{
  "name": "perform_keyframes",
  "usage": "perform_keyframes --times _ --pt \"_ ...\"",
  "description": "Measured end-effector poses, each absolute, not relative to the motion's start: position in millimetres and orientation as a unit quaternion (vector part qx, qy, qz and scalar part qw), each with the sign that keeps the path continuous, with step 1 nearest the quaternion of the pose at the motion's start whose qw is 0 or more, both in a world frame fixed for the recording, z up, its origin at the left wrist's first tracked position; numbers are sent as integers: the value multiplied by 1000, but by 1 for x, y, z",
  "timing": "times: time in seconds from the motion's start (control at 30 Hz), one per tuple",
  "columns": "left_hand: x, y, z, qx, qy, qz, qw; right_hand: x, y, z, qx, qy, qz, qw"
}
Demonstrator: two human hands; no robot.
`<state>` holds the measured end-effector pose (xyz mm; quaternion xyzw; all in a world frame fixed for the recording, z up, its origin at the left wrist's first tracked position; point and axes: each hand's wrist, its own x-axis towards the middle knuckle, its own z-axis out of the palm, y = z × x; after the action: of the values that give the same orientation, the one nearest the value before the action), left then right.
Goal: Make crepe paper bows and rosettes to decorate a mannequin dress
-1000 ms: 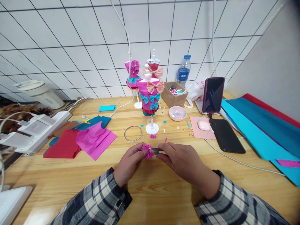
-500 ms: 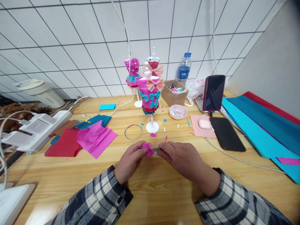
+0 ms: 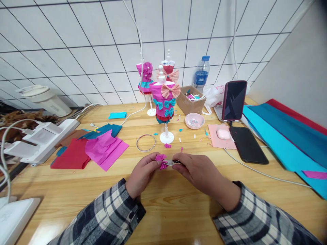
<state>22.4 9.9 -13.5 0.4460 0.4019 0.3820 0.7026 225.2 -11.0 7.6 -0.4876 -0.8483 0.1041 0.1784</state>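
Between the thumb and fingers of my left hand (image 3: pixel 143 173) is a pleated magenta paper bow (image 3: pixel 160 158), its folds fanned out. My right hand (image 3: pixel 203 173) is closed around a slim tool with a silver metal tip and dark handle (image 3: pixel 169 163); its exact kind is unclear. The tip meets the right side of the bow. Just beyond both hands stands a small white dress form in a magenta paper dress (image 3: pixel 158 91), decorated with turquoise bows and one peach bow. A magenta scrap (image 3: pixel 167 146) lies by its base.
A metal ring (image 3: pixel 145 143) and folded crepe paper (image 3: pixel 107 149) lie to the left, near a power strip (image 3: pixel 57 136). Toward the right are a pink bowl (image 3: pixel 195 121), a cardboard box (image 3: pixel 190 102), phones (image 3: pixel 249 144) and a cable. Two more dress forms stand behind.
The view has shifted slightly. Both hands keep their grips, and more of the tool's dark handle shows beside my right fingers.
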Motion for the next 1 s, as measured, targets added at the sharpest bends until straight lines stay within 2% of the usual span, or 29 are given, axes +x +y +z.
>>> perform_keyframes --times 0.6,1.0 --pt "20 10 -16 455 399 374 703 223 -12 11 -504 -828 174 171" --pt "24 7 -12 474 413 376 681 223 -13 12 -523 -830 108 160"
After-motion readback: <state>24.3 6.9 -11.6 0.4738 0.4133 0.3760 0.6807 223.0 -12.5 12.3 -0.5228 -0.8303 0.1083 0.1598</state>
